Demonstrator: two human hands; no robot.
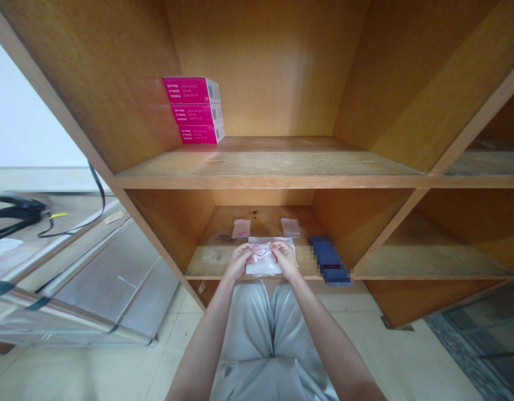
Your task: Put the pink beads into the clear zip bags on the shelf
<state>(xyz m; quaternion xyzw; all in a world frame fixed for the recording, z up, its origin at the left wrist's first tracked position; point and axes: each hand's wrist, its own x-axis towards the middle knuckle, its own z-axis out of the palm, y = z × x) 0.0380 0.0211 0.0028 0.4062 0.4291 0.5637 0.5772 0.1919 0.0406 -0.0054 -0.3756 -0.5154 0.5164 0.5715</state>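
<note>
On the lower shelf (206, 262) of a wooden cabinet, my left hand (239, 260) and my right hand (284, 258) meet over a clear plastic bag (263, 267) with pink contents. Both hands pinch the small pink packet (260, 252) at the bag's top, fingers closed on it. Two more small packets lie farther back on the same shelf, a pink one (241, 228) on the left and a paler one (290, 227) on the right.
Three pink boxes (195, 109) are stacked at the back left of the upper shelf (282, 167). A blurred dark blue object (329, 260) lies right of my hands. Left of the cabinet lie plastic-wrapped panels (85, 278) and a black strap (18, 211). My knees are below.
</note>
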